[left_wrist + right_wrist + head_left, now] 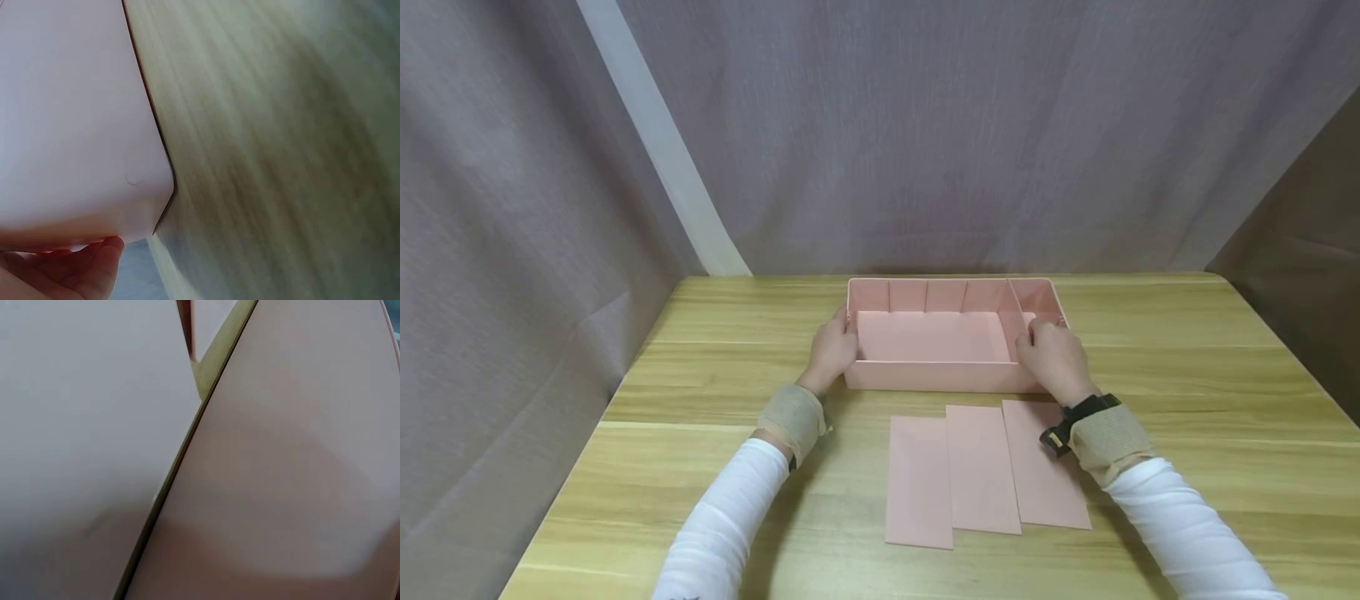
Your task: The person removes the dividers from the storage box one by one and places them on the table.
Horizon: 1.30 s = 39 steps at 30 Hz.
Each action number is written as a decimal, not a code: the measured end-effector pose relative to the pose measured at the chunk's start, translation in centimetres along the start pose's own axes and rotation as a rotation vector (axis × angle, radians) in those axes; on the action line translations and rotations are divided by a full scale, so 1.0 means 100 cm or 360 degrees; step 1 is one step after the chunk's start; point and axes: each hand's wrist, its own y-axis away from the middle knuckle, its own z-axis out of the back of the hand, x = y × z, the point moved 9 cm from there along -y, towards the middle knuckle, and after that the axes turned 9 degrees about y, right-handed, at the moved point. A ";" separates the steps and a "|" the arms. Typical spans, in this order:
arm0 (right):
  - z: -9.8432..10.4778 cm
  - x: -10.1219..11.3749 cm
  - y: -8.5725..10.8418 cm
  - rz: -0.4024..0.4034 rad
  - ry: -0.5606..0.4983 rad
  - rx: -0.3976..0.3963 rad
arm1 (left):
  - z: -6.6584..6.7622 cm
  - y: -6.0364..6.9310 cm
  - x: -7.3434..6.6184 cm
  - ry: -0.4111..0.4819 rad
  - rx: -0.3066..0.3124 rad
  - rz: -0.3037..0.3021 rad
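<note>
A shallow pink box stands on the table, open side up, with slots along its inner back wall. Near its right end a pink divider stands across it, marking off a narrow compartment. My left hand grips the box's left wall; in the left wrist view some fingers lie against the outside of that end. At the divider's front end, my right hand reaches over the front wall with curled fingers, pinching the divider. The right wrist view hides those fingertips.
Three loose pink panels lie flat in front of the box: a left panel, a middle panel and a right panel under my right wrist. Behind the wooden table hangs a grey curtain.
</note>
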 end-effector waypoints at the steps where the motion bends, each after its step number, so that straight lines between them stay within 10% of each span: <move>1: 0.000 0.000 0.000 -0.0001 -0.0002 -0.0001 | 0.000 0.000 0.000 -0.0001 0.0002 -0.0001; 39: 0.008 0.000 0.002 -0.0014 -0.0119 -0.0064 | 0.000 0.000 0.001 -0.0013 0.0012 0.0011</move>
